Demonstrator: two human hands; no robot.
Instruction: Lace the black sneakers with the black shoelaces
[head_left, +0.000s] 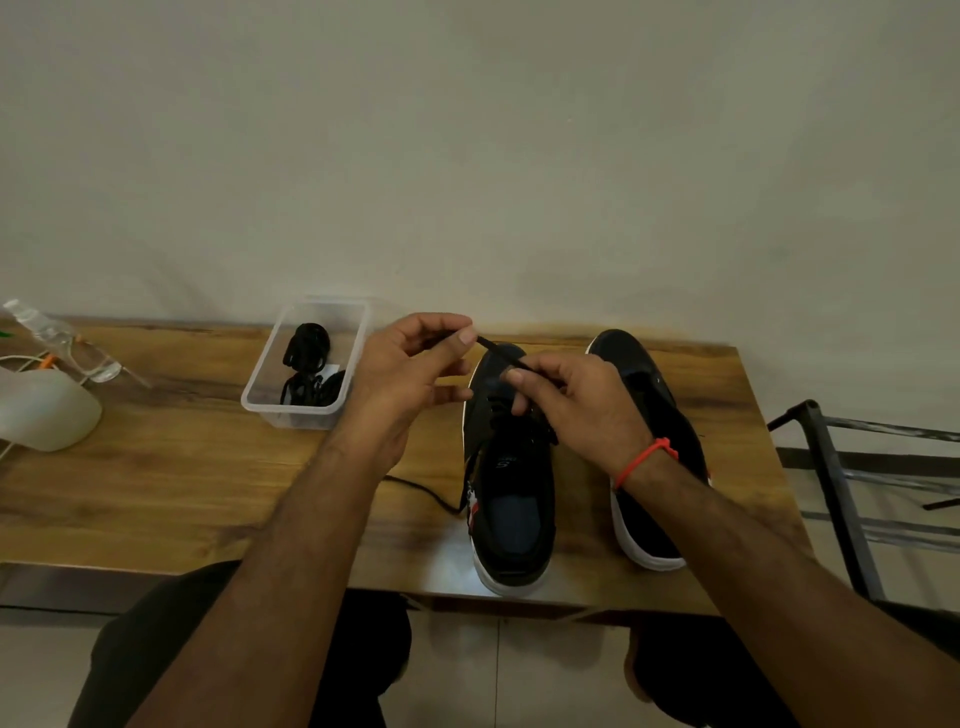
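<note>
Black lace end (501, 353) pulled taut btwn two hands above the near sneaker: left hand (415, 374) pinches the tip btwn thumb and forefinger, other fingers loosely curled; right hand (569, 402) grips the same lace lower down, fingers curled round it just over the eyelet area. Red thread band (647, 460) sits on the right wrist. Left sneaker (511, 493) stands on the wooden table (182, 467) w/ heel toward the person, partly laced by the look of it; exact eyelet count too dark to tell. A loose run of lace (426, 491) trails off its left side onto the wood. Right sneaker (654, 431) stands just beside it, partly hidden by the right wrist; whether it is laced cannot be told. Clear plastic tub (260, 402) left of the hands holds more bundled black shoelaces (311, 364). Far left: plastic bottle (62, 338) lying down and a pale rounded object (47, 410). Metal rack (857, 467) off the table's right edge. Handling, as a judgement: lace is light, limp and floppy, so best held close to the stiff tip for threading, w/ the 2nd hand keeping tension near the eyelet; shoe is light enough to shift if tugged hard
</note>
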